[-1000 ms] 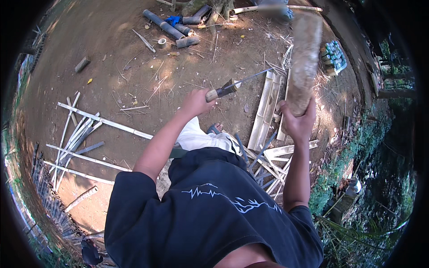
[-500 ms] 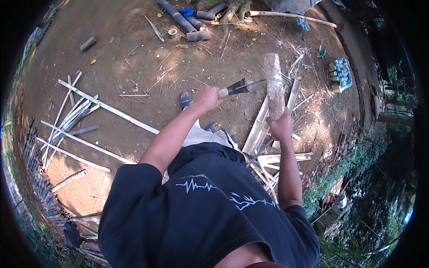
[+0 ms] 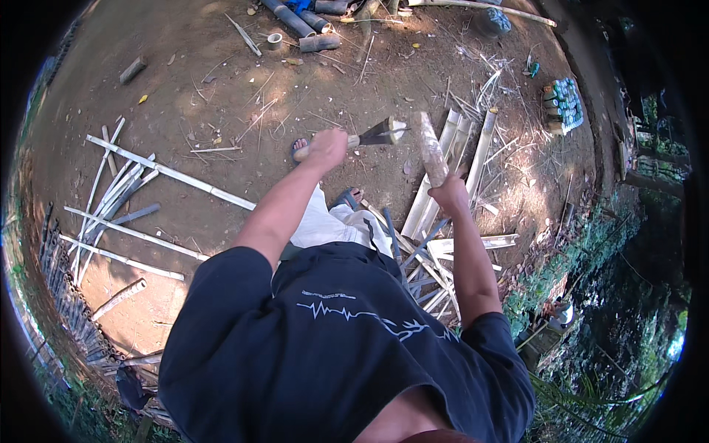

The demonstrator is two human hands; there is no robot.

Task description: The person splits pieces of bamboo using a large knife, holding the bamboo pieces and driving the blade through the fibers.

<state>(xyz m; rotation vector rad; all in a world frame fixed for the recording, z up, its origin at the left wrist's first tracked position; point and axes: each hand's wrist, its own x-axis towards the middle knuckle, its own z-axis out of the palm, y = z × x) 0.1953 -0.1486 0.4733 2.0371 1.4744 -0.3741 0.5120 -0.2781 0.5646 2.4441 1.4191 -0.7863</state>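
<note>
My left hand (image 3: 327,148) is wrapped round the pale wooden handle of a knife (image 3: 353,140). Its blade runs rightward across a short, dark bamboo piece (image 3: 380,134) with a pale cut end; the blade is mostly hidden there, and how deep it sits I cannot tell. My right hand (image 3: 450,195) grips the lower end of a thick, mottled wooden club (image 3: 432,150). The club's upper end is close to the blade's tip; whether they touch I cannot tell.
Split bamboo lengths (image 3: 437,181) lie beside my right forearm, and long pale strips (image 3: 173,175) are crossed at left. Dark bamboo tubes (image 3: 289,18) lie at the far side. A wrapped pack of bottles or cans (image 3: 564,105) sits far right. My sandalled feet (image 3: 346,198) are just below the work.
The club has come down and left and tilts more leftward. My left hand, the knife and the bamboo piece have shifted slightly left and upward in view; the bamboo's pale end now shows.
</note>
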